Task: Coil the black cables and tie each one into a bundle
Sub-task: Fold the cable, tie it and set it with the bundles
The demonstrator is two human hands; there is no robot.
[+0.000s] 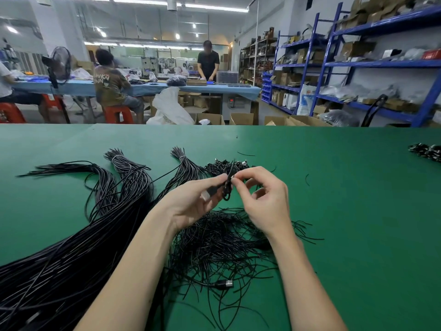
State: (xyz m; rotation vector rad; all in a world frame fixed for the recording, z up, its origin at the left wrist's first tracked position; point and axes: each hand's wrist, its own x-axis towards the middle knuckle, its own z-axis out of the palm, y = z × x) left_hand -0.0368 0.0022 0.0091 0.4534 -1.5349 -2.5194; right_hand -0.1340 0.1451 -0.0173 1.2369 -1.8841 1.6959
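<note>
Centrally, above the green worktable (346, 211): one coiled black cable (226, 191), held upright in the air between both hands. Left hand (193, 206) grips the coil from the left, fingers curled round it, a silver plug showing against the palm. Right hand (265, 199) pinches a thin black tie at the top of the coil between thumb and forefinger, remaining fingers curled loosely.

Beneath the hands and forearms: heap of loose black wire ties (222, 244), partly hidden by both wrists; one USB plug (226, 283) lies at its near edge.

Left of the hands: large sheaf of uncoiled black cables (71, 247), fanning toward the far side into three bunches, two of them banded near their ends, running off the lower left edge.

Behind the hands: pile of finished coiled bundles (217, 167), partly screened by the fingers. Far right edge: a second small pile of bundles (426, 151).

Background: blue shelving (334, 65) with cartons; cardboard boxes (241, 118) on the floor; blue-covered bench (143, 88) with seated and standing workers; floor fan (59, 63).
</note>
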